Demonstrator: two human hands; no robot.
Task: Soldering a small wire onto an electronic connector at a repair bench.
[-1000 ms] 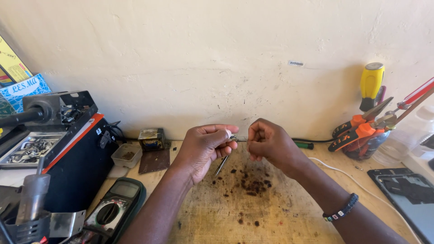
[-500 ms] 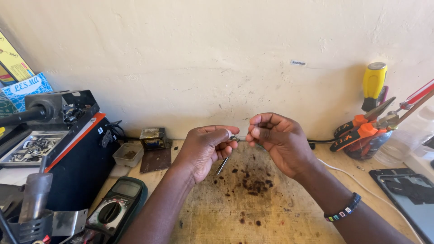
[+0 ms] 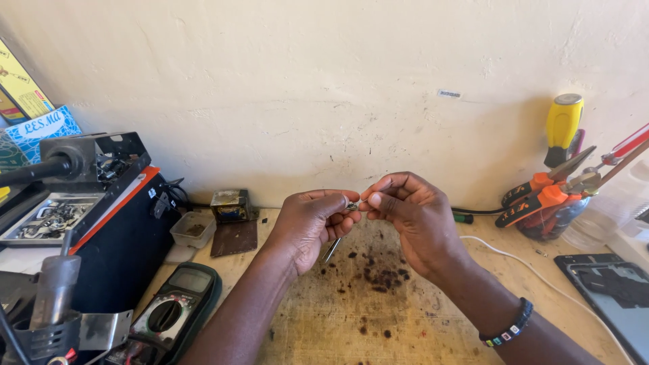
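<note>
At the far left, two flat packages lean against the wall – a yellow one [image 3: 20, 84] behind a blue one with a white label [image 3: 42, 128]. Below them a black case with an orange edge [image 3: 115, 230] carries a tray of small metal parts [image 3: 51, 220]. A green-cased multimeter [image 3: 177, 307] lies on the worn wooden bench [image 3: 324, 331], with a small clear plastic tub [image 3: 193, 228] just behind it.

The left hand [image 3: 311, 226] has its fingers curled narrow, pinching a tiny metal part [image 3: 353, 204] at chest height above the bench; a thin metal tool [image 3: 331, 250] pokes out beneath the palm. The right hand [image 3: 412, 216] meets it fingertip to fingertip – thumb and forefinger closed on the same part.

A small grey label [image 3: 449, 94] sticks on the wall. At right, a clear jar [image 3: 547, 216] holds orange-handled pliers [image 3: 541, 196] and a yellow-handled screwdriver [image 3: 562, 122].
</note>
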